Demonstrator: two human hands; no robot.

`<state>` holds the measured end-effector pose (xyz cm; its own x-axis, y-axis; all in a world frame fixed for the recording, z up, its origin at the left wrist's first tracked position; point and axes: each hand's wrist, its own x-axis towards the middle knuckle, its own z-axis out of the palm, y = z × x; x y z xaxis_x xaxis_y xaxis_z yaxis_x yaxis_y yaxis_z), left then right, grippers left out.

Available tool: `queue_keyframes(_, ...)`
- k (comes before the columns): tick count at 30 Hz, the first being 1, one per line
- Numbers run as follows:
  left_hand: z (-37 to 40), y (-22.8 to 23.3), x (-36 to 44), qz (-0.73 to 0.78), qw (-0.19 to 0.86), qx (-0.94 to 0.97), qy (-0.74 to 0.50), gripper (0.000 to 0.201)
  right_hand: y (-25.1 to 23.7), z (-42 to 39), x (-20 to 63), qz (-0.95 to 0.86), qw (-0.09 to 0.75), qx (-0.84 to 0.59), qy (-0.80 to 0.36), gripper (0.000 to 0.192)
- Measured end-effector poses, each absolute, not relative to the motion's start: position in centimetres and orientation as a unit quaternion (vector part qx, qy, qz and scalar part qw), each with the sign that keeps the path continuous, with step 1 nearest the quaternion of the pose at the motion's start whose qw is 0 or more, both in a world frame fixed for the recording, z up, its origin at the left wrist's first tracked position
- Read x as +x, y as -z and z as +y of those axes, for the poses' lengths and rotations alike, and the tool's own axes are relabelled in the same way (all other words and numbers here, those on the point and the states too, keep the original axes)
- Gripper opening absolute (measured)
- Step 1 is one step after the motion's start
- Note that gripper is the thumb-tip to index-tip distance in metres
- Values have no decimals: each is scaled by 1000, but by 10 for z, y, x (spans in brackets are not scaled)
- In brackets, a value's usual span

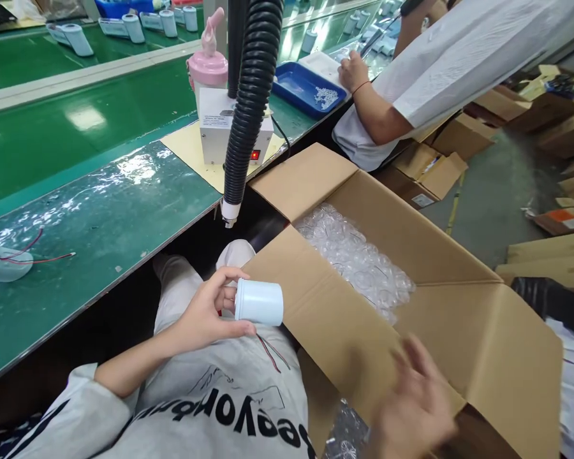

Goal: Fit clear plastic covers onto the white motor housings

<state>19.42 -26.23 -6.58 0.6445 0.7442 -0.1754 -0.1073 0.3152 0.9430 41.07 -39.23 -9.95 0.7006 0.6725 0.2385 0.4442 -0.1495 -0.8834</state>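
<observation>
A blurred right hand [414,408], its grip unreadable, passes over the near flap of an open cardboard box [459,331] still full of clear plastic caps [358,258], while the left hand [210,315] grips an uncapped white cylindrical housing [259,303] trailing red wires over the lap, beside the green surface [100,223].

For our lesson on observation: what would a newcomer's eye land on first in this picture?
Probably the big open cardboard box at centre right, filled with clear plastic pieces. Next, the white cylindrical part held in the left hand over the lap, and the black ribbed hose hanging above the green bench.
</observation>
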Motion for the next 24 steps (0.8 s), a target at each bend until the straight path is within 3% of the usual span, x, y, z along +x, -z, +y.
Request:
queue_keyframes(3,-267,66,194,329,738,514,-290,68,80,-380,387,-511,534,-646,-189,60)
queue_keyframes(6,-271,68,190,335,723,507,-328,66,67,-352,365,-602,511,-553,-266,57)
queue_keyframes(13,-274,79,181,356,711,476,-377,63,71,-322,344,-599,541,-528,-263,29)
queue_keyframes(18,-277,81,180,351,720,468,-373,64,74,-319,342,-537,561,-559,-290,29)
queue_keyframes(24,-276,83,176,351,705,476,-391,61,75,-320,347,-490,553,-532,-414,38)
